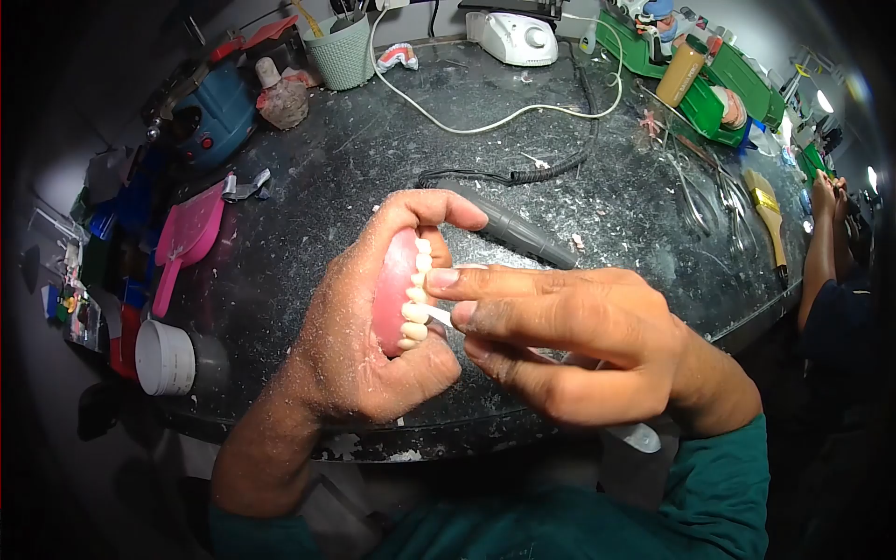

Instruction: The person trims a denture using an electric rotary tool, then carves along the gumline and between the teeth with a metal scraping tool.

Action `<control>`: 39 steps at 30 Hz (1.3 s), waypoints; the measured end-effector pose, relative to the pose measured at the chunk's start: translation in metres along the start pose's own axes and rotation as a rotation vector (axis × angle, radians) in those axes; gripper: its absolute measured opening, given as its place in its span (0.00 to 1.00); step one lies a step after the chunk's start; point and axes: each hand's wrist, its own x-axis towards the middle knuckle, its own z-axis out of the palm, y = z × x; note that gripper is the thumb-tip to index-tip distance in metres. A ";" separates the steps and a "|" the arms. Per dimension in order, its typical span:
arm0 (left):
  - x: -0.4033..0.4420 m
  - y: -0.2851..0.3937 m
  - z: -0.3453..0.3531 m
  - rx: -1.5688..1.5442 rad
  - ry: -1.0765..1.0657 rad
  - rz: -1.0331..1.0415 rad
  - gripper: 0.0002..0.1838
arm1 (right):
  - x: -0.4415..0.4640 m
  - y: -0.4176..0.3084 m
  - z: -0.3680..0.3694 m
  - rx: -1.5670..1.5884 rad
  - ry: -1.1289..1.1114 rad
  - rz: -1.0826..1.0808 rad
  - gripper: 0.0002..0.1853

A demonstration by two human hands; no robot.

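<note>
My left hand [359,327], dusted with fine pale powder, grips a denture [397,285] with a pink base, its row of cream teeth turned to the right. Between the fingers and thumb of my right hand [579,341] is a wax knife [638,437]. Its pale blade tip meets the teeth near the middle of the row, while a rounded, spoon-like metal end sticks out below the palm. Most of its handle is hidden by my fingers. Just behind both hands, a dark grey handpiece [513,229] lies on the bench.
On the dark, dust-speckled bench [345,159] stand a white control unit [518,37], a woven cup [341,56] and a white tub [166,357]. A pink dustpan [191,229] lies left; a brush [767,219] and metal tools [691,196] lie right. Another person's arm [819,233] shows far right.
</note>
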 end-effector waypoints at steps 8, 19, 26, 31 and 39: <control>0.000 -0.002 0.001 0.052 -0.001 0.078 0.38 | -0.002 -0.003 -0.003 0.137 0.030 0.105 0.14; 0.001 0.002 0.006 0.208 0.060 0.139 0.35 | 0.004 -0.002 0.002 0.154 0.126 0.145 0.07; 0.000 0.002 -0.001 0.194 0.018 0.110 0.35 | 0.008 -0.005 0.002 0.191 0.127 0.246 0.06; 0.000 0.001 -0.003 0.145 -0.016 0.124 0.34 | 0.006 -0.006 0.001 0.133 0.084 0.207 0.11; 0.001 0.000 0.000 0.063 0.004 0.082 0.33 | -0.001 -0.003 0.001 0.008 0.014 0.043 0.11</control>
